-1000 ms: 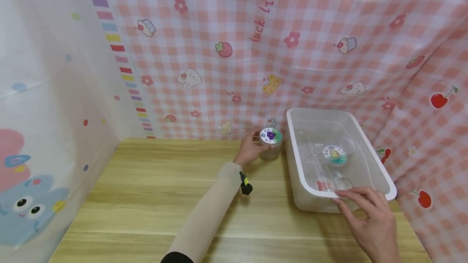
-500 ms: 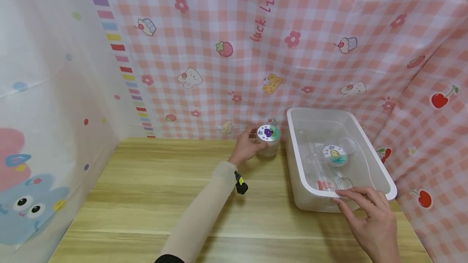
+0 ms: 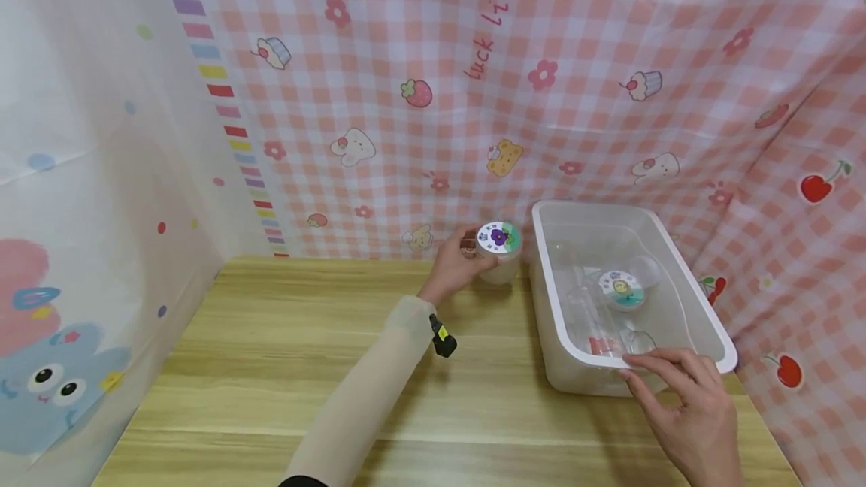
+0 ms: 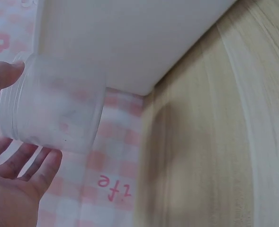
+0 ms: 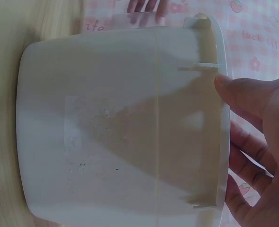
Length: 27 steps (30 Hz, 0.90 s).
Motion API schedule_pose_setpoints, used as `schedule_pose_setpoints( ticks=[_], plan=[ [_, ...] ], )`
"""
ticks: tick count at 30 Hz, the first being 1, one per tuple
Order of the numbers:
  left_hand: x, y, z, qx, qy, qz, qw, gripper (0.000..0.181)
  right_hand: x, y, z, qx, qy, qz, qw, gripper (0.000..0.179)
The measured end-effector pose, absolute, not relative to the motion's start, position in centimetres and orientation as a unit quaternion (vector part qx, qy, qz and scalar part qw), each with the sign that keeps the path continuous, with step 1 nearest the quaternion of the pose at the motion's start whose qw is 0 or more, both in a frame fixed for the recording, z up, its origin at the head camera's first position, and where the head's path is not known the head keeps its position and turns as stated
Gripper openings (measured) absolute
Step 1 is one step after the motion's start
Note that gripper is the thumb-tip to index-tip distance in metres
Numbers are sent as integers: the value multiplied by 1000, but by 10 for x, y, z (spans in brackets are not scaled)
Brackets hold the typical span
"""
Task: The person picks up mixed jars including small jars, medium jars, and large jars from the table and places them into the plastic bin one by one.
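Observation:
My left hand grips a clear plastic jar whose round lid carries a purple flower and a green patch. In the left wrist view the thumb is on one side of the jar and the fingers on the other, and a shadow falls on the table apart from it. Just right of the jar stands a white plastic bin. My right hand pinches the bin's near rim, thumb outside and fingers over the edge. Inside the bin lie another jar with a yellow-and-green label and several clear containers.
The wooden table ends against a pink checked cloth behind it. More checked cloth hangs close to the bin's right side, and a white cartoon-printed cloth hangs at the left.
My left hand has drawn the jar slightly left and then raised it a little. The right hand and the bin have stayed in place.

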State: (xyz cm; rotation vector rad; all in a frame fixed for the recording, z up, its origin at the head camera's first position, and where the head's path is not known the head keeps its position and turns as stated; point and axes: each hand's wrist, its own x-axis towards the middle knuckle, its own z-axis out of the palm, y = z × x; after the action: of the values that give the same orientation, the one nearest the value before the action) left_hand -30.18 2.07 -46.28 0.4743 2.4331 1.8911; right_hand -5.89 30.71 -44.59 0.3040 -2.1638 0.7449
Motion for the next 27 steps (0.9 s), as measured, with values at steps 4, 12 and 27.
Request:
schedule_pose_setpoints(
  ticks=[4,12,27],
  plan=[
    [-299,23,-454,154,777,611,10,76,-59,307,-447,119,-856,296,408,23],
    [-295,29,-432,178,768,615,-4,74,-59,307,-447,119,-853,301,409,21],
    [-292,31,-391,206,761,615,-25,75,-58,308,-445,115,-859,299,399,34]
  ],
)
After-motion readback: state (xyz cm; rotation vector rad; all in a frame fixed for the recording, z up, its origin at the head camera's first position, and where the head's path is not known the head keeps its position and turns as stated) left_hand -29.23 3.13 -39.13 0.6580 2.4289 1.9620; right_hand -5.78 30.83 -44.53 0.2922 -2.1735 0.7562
